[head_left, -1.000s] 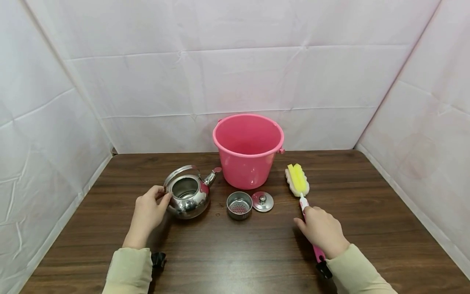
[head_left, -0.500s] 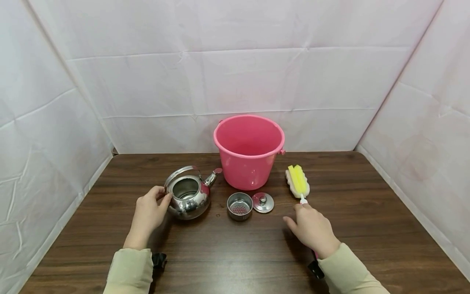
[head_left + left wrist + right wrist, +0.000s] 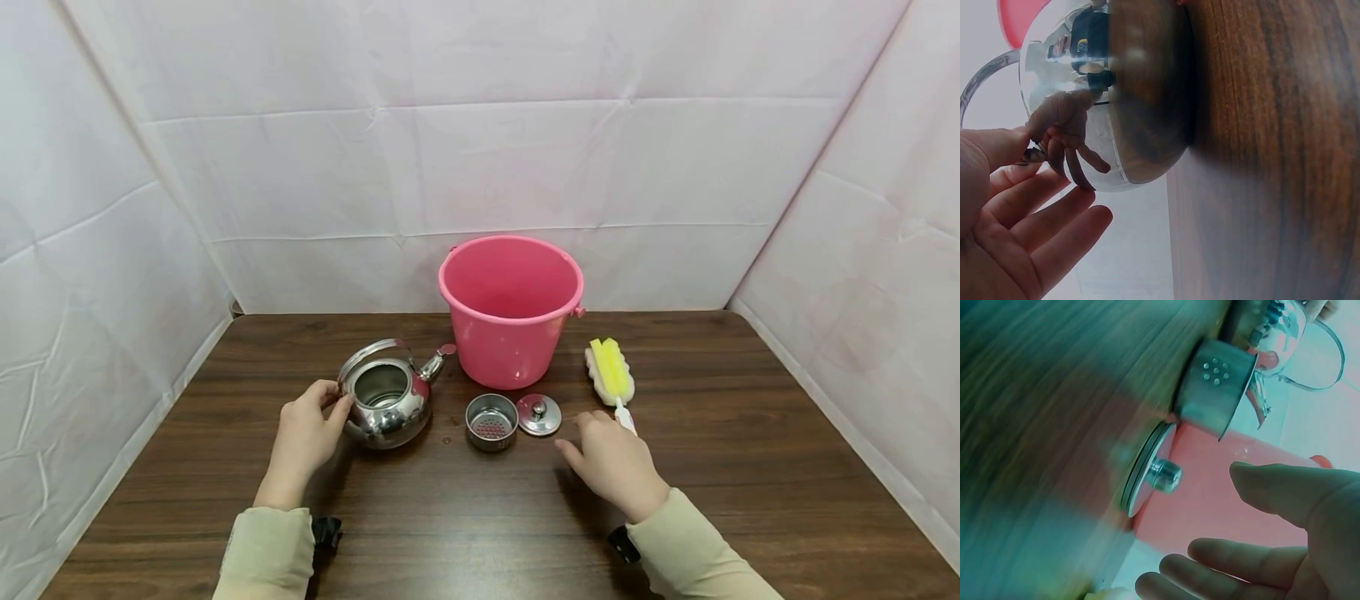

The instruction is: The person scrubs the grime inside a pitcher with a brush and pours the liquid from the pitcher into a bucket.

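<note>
A shiny steel kettle [image 3: 390, 421] without its lid stands on the left, spout toward the bucket. My left hand [image 3: 306, 433] pinches the near base of its handle [image 3: 1032, 155] between thumb and forefinger, while the other fingers lie extended beside the kettle's side. My right hand [image 3: 617, 460] hovers with relaxed fingers and holds nothing. It is just right of the kettle lid [image 3: 541, 416], whose knob [image 3: 1165, 476] points up. Left of the lid sits a perforated steel strainer cup [image 3: 491, 422]. Past the right hand lies a sponge brush [image 3: 611, 371], its handle mostly hidden under that hand.
A pink bucket [image 3: 510, 350] stands behind the strainer and lid, close to the kettle spout. White sheeting [image 3: 510, 167] walls off the back and both sides of the dark wooden table [image 3: 450, 533].
My right hand has moved left from above the brush handle toward the lid, uncovering part of that handle. My left hand keeps its pinch on the kettle, which stays in place.
</note>
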Motion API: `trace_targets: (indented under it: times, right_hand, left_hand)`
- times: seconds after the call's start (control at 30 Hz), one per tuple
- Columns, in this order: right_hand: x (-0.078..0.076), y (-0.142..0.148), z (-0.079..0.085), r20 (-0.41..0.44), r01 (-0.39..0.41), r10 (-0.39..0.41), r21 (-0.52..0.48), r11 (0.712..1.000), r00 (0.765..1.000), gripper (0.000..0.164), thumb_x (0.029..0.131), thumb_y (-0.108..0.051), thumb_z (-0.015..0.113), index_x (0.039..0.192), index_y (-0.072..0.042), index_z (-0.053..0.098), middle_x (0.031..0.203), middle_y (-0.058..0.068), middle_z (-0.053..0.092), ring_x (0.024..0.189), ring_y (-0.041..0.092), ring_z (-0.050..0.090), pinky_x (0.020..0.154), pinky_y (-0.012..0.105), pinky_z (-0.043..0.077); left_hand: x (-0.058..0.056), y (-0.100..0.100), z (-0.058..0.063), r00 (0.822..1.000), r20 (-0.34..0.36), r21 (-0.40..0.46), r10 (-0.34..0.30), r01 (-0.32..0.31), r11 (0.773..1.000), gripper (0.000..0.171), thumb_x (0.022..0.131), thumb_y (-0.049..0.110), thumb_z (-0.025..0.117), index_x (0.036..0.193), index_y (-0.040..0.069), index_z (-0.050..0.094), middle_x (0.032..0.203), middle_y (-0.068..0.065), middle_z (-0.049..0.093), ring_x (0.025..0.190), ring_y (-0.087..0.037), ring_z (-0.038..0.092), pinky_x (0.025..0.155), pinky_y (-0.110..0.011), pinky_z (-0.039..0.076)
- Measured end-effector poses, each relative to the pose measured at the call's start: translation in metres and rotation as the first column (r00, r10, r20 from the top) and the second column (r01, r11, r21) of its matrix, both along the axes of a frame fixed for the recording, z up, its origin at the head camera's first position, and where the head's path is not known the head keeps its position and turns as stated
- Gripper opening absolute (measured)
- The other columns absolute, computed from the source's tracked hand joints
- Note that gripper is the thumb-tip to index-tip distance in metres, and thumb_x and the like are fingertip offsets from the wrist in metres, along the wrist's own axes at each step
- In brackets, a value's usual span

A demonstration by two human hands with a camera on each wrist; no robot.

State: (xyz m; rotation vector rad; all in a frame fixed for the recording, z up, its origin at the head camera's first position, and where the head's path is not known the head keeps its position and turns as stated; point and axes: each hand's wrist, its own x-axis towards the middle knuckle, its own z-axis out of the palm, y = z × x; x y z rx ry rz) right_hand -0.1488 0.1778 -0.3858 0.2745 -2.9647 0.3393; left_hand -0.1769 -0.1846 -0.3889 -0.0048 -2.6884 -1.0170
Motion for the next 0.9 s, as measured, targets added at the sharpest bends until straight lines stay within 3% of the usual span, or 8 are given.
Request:
trace_targets:
  times: [0.13, 0.5, 0.77, 0.9]
  right_hand:
    - [-0.001, -0.006, 0.0, -0.016, -0.02, 0.02, 0.003, 1.0, 1.0, 0.032, 0.082, -0.03, 0.072, 0.097, -0.002, 0.068, 0.089, 0.012, 0.067, 0.08, 0.028, 0.065, 0.062, 0.043, 0.052]
    - [-0.006, -0.024, 0.002, -0.026, -0.062, 0.062, -0.017, 0.998, 0.998, 0.03, 0.082, -0.03, 0.072, 0.093, -0.003, 0.067, 0.078, 0.008, 0.061, 0.064, 0.026, 0.061, 0.055, 0.039, 0.049]
    - [-0.01, -0.037, 0.001, -0.047, -0.077, 0.076, -0.018, 0.997, 0.996, 0.036, 0.082, -0.034, 0.072, 0.098, -0.002, 0.067, 0.09, 0.011, 0.065, 0.069, 0.029, 0.065, 0.055, 0.043, 0.051]
    - [-0.01, -0.042, -0.001, -0.077, -0.093, 0.09, -0.041, 0.995, 0.993, 0.033, 0.081, -0.034, 0.073, 0.093, -0.005, 0.067, 0.093, 0.007, 0.065, 0.068, 0.027, 0.065, 0.053, 0.041, 0.051]
  left_hand:
    - [0.0, 0.0, 0.0, 1.0, 0.003, 0.001, 0.001, -0.002, 1.0, 0.025, 0.095, 0.018, 0.056, 0.108, -0.003, 0.059, 0.112, -0.026, 0.065, 0.11, -0.038, 0.061, 0.091, -0.051, 0.048]
    - [0.0, 0.0, 0.0, 1.0, -0.001, 0.002, 0.005, -0.005, 1.0, 0.027, 0.094, 0.018, 0.057, 0.109, -0.004, 0.059, 0.112, -0.027, 0.065, 0.11, -0.039, 0.061, 0.091, -0.051, 0.048]
    - [0.001, 0.0, 0.002, 1.0, -0.013, -0.006, 0.007, -0.007, 1.0, 0.026, 0.094, 0.017, 0.057, 0.108, -0.004, 0.06, 0.111, -0.026, 0.066, 0.109, -0.039, 0.061, 0.091, -0.051, 0.048]
    - [0.002, 0.001, 0.002, 1.0, -0.021, -0.006, 0.006, -0.006, 1.0, 0.025, 0.094, 0.016, 0.058, 0.108, -0.004, 0.06, 0.109, -0.026, 0.066, 0.107, -0.039, 0.062, 0.09, -0.051, 0.049]
